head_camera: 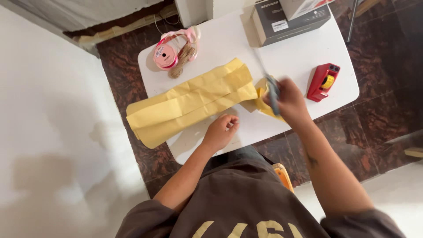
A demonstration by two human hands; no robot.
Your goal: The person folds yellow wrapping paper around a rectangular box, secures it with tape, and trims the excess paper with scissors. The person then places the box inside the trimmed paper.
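From the head camera, the yellow paper lies folded across the white table. The right hand, at the paper's right end, has fingers wrapped around blurred grey scissors. The left hand, just below the paper, rests with fingers curled together.

Paper: yellow, matt, creased. Bench: white, smooth, matt. Tape dispenser: red glossy plastic. Ribbon spool: pink, shiny. Floor: dark polished stone.
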